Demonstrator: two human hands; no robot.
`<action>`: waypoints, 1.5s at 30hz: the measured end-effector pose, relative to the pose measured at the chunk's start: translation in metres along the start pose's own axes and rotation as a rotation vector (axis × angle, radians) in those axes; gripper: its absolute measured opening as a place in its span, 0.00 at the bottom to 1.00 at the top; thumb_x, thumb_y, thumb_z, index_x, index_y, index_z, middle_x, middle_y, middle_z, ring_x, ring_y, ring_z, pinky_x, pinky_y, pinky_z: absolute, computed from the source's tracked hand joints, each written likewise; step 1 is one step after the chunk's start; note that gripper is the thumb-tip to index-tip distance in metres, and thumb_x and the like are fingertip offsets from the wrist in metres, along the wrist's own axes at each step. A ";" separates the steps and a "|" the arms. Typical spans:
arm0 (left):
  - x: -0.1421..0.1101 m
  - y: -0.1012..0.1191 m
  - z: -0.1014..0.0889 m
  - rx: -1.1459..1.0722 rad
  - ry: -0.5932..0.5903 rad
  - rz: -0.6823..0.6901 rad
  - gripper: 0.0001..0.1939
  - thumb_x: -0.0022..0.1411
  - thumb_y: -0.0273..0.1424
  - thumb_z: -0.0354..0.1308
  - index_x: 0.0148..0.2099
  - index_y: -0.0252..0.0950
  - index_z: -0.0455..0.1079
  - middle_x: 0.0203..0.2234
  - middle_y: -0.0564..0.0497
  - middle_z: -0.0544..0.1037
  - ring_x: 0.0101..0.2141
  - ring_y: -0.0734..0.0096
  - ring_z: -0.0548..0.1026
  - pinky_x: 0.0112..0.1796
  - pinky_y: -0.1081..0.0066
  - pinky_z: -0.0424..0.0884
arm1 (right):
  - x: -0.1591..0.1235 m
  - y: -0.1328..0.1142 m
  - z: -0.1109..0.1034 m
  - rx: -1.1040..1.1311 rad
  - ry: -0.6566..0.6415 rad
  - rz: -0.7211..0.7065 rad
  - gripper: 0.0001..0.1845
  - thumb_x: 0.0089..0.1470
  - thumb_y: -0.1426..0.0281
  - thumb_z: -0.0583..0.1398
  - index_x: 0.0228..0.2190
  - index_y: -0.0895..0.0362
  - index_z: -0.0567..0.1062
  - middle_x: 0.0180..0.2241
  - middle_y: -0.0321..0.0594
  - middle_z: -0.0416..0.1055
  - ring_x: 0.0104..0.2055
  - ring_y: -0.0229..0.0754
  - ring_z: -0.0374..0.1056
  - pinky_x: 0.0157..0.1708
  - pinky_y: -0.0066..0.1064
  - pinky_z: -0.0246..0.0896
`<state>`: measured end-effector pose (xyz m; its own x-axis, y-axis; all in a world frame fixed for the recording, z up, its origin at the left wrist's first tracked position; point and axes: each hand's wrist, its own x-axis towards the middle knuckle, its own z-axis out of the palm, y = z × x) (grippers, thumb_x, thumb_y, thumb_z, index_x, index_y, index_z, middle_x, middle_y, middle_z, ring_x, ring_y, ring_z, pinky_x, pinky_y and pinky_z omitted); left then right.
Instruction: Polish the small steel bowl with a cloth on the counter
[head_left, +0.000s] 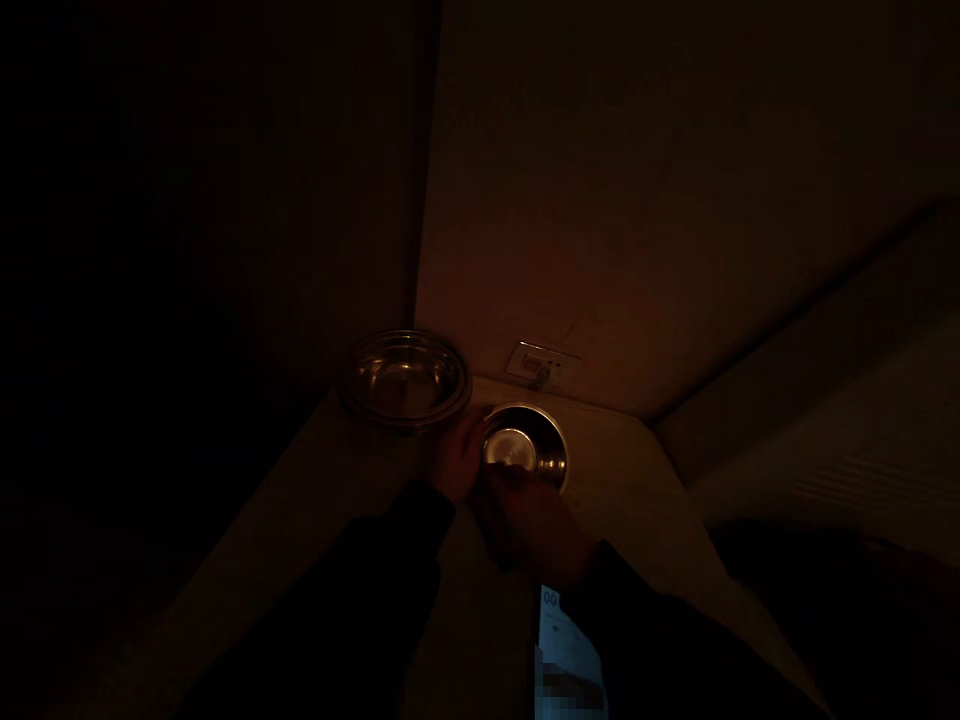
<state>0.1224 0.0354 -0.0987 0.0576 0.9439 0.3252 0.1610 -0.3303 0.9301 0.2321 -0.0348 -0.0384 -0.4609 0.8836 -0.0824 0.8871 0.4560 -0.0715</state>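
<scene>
Beside a dim wall [570,220], a table [622,470] bore a metal bowl [510,448], left hand [456,455] at its left side, right hand [536,520] at its near rim, probably to steady it; whether either gripped, I couldn't tell.

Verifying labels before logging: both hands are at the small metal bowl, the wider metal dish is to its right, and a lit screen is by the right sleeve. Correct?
One error: the head view shows the wider metal dish to the left of the small metal bowl, not right. The rest stands.
</scene>
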 end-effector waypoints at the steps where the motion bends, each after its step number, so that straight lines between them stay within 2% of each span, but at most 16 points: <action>1: 0.000 0.000 -0.001 0.006 -0.002 0.003 0.16 0.62 0.30 0.45 0.47 0.36 0.71 0.44 0.47 0.78 0.46 0.69 0.74 0.50 0.66 0.68 | -0.001 0.002 -0.001 0.002 -0.003 -0.011 0.16 0.63 0.66 0.48 0.47 0.61 0.67 0.44 0.48 0.72 0.46 0.46 0.66 0.41 0.33 0.61; 7: -0.001 -0.003 -0.001 -0.024 -0.008 -0.001 0.17 0.62 0.30 0.44 0.49 0.34 0.70 0.45 0.45 0.77 0.47 0.67 0.74 0.50 0.65 0.68 | -0.013 0.019 -0.008 -0.037 -0.073 -0.140 0.15 0.63 0.67 0.50 0.48 0.59 0.68 0.43 0.47 0.73 0.48 0.47 0.65 0.51 0.40 0.52; 10: -0.001 -0.003 0.001 -0.050 -0.024 -0.006 0.18 0.62 0.30 0.44 0.49 0.34 0.70 0.45 0.46 0.78 0.46 0.67 0.75 0.49 0.65 0.69 | -0.016 0.022 -0.009 -0.052 -0.072 -0.174 0.15 0.63 0.67 0.50 0.48 0.59 0.67 0.44 0.48 0.72 0.49 0.48 0.64 0.50 0.41 0.52; 16: -0.002 -0.003 0.001 -0.053 -0.032 0.027 0.17 0.62 0.30 0.45 0.49 0.35 0.70 0.45 0.47 0.78 0.46 0.67 0.75 0.49 0.66 0.69 | -0.010 0.013 -0.005 -0.014 0.003 -0.128 0.17 0.63 0.65 0.48 0.49 0.60 0.65 0.44 0.48 0.69 0.47 0.47 0.64 0.46 0.39 0.54; 19: -0.003 -0.006 0.000 -0.034 -0.018 0.043 0.17 0.62 0.30 0.45 0.49 0.35 0.70 0.46 0.47 0.78 0.47 0.67 0.75 0.49 0.66 0.69 | -0.009 0.012 -0.006 -0.048 0.014 -0.141 0.17 0.63 0.65 0.47 0.49 0.60 0.65 0.44 0.49 0.69 0.47 0.47 0.64 0.49 0.41 0.53; 25: -0.005 -0.007 0.001 -0.025 -0.063 0.032 0.18 0.63 0.31 0.44 0.51 0.35 0.69 0.46 0.46 0.77 0.47 0.66 0.74 0.50 0.66 0.69 | -0.018 0.021 -0.007 -0.105 -0.029 -0.240 0.19 0.62 0.69 0.50 0.53 0.60 0.62 0.45 0.49 0.70 0.50 0.49 0.62 0.52 0.46 0.49; 33: -0.003 0.000 -0.002 -0.006 -0.018 0.067 0.17 0.63 0.30 0.45 0.50 0.35 0.69 0.46 0.47 0.77 0.47 0.67 0.74 0.49 0.67 0.69 | -0.010 0.014 -0.005 -0.035 0.021 -0.151 0.16 0.64 0.66 0.47 0.50 0.60 0.64 0.46 0.50 0.68 0.47 0.46 0.64 0.49 0.40 0.53; 40: -0.004 -0.001 -0.003 0.027 -0.047 0.082 0.17 0.63 0.29 0.44 0.49 0.34 0.70 0.45 0.45 0.78 0.45 0.66 0.76 0.47 0.67 0.71 | -0.020 0.025 -0.001 -0.108 -0.005 -0.258 0.18 0.61 0.69 0.50 0.53 0.59 0.62 0.48 0.50 0.69 0.52 0.50 0.61 0.51 0.45 0.51; 45: -0.003 -0.001 -0.001 -0.013 -0.035 0.076 0.18 0.62 0.30 0.44 0.50 0.32 0.69 0.46 0.44 0.77 0.47 0.65 0.75 0.49 0.65 0.70 | -0.012 0.019 -0.002 -0.059 0.037 -0.192 0.18 0.62 0.66 0.49 0.52 0.60 0.62 0.47 0.51 0.68 0.48 0.47 0.64 0.49 0.41 0.54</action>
<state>0.1208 0.0329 -0.0998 0.1039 0.9155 0.3887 0.1416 -0.4004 0.9053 0.2551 -0.0367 -0.0364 -0.6215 0.7826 -0.0358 0.7834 0.6211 -0.0244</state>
